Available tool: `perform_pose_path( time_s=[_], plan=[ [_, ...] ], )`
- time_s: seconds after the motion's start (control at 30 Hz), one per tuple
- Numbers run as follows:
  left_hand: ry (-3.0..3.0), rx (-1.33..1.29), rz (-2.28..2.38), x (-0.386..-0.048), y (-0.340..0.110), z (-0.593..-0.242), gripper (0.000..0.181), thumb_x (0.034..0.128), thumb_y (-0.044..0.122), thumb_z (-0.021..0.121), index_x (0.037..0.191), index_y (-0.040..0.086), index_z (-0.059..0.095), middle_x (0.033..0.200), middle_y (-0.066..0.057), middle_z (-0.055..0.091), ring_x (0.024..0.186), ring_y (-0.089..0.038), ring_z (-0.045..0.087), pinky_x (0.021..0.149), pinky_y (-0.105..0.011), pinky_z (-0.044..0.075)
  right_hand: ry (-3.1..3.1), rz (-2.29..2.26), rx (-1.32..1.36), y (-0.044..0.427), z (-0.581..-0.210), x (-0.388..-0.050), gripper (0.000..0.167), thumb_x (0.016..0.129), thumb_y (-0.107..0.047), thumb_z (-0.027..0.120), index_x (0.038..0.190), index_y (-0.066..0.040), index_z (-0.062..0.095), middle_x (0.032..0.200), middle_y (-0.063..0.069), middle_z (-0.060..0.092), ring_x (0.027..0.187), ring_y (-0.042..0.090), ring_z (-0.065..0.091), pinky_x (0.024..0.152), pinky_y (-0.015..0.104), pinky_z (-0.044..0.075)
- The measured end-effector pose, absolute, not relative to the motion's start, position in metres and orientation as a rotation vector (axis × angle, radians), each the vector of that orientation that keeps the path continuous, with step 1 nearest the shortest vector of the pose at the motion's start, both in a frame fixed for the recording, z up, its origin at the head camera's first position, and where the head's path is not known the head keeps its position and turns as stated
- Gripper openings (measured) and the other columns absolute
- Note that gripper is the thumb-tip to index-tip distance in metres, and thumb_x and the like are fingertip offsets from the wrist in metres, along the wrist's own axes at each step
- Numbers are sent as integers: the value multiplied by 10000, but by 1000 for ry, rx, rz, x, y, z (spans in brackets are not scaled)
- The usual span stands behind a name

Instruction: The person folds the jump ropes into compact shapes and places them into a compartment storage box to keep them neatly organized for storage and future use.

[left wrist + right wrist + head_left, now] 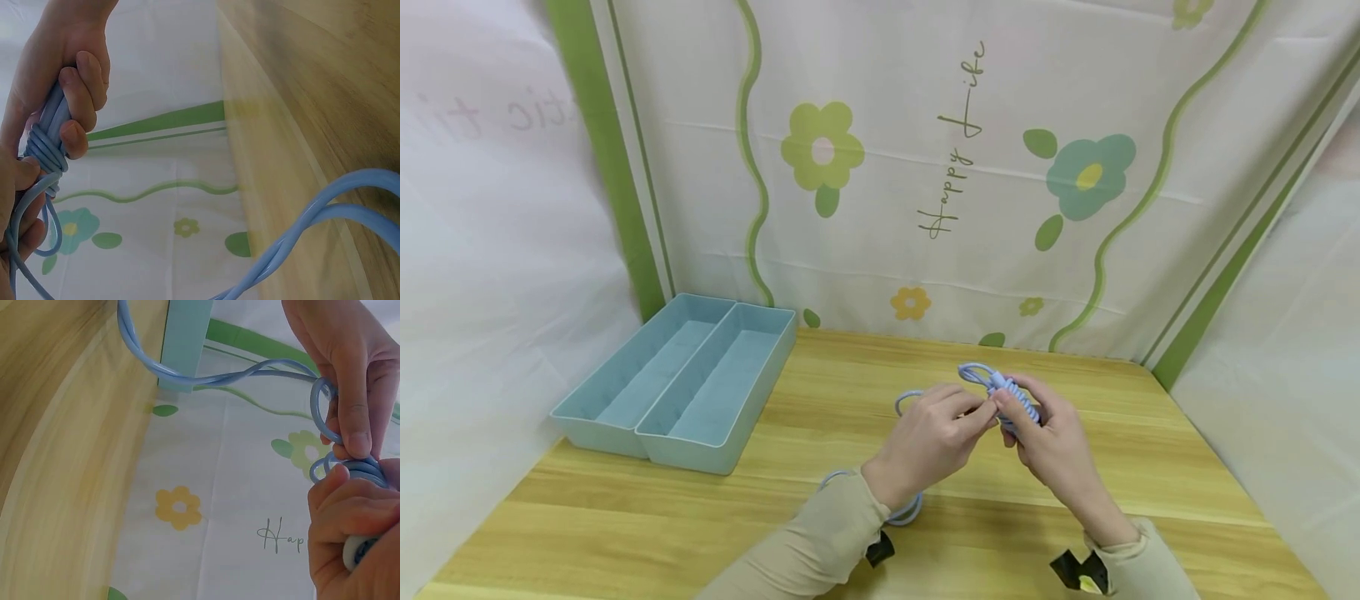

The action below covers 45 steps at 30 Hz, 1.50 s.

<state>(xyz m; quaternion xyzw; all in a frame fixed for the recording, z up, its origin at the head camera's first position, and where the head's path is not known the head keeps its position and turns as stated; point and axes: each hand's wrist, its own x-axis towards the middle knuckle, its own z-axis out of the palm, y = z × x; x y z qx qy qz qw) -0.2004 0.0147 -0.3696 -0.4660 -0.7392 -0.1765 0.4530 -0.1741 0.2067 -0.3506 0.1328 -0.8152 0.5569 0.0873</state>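
Observation:
A light blue cord (1017, 398) is wound into a tight bundle, with a loop sticking out of its far end. My right hand (1054, 442) grips this bundle, fingers curled round it. From the other side my left hand (934, 440) pinches the cord right beside the windings. In the right wrist view, a pale round end piece (357, 551) with a dark blue centre shows within the right hand; its kind is unclear. A loose, twisted length of cord (281, 250) trails from the left hand down to the table, partly hidden behind the left forearm in the head view.
On the left of the wooden table (655, 525) stand two long light blue trays (715, 417), side by side. White cloth with flower prints (865, 250) hangs behind the table and closes off both sides. Dark bands (880, 550) sit at the wrists.

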Motion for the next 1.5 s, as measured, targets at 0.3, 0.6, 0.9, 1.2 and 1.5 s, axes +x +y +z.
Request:
perform_pose_path(
  time_s=[0.3,0.6,0.9,1.2,1.5],
  plan=[
    [-1834,-1158,-440,-202,18,-373,397,903,118,742,1286,74,651,935,-3,662,862,-123,612,790,-195,468,-2461,1652,315,206,-348,-173,328,1015,-383,562,1244,-155,613,630,162,580,347,131,376,289,301,328],
    [-1834,-1212,-562,-204,18,-376,355,904,74,729,1251,92,655,958,-24,618,859,-129,562,755,-151,444,-2499,1740,260,206,-348,-174,330,999,-459,552,1129,-169,641,622,199,549,297,129,308,231,348,283],
    [-1812,-1150,-472,-201,24,-374,359,916,124,728,1263,62,662,981,-21,642,907,-139,599,823,-188,470,-2424,1845,217,207,-348,-173,393,1011,-444,541,1173,-95,623,611,205,530,312,141,313,243,353,279],
    [-1814,-1051,-468,-201,22,-371,185,852,142,741,1030,100,768,905,18,696,823,-98,625,931,-339,446,-2334,1857,217,209,-344,-173,366,1024,-391,542,1161,-60,619,610,213,525,300,150,316,241,370,286],
    [-1868,-1141,-368,-212,12,-376,154,916,141,685,1057,85,706,819,28,632,756,-105,573,770,-226,472,-2169,1940,169,224,-335,-177,390,1025,-349,554,1196,-1,600,585,145,525,302,135,331,236,358,284]
  ],
)
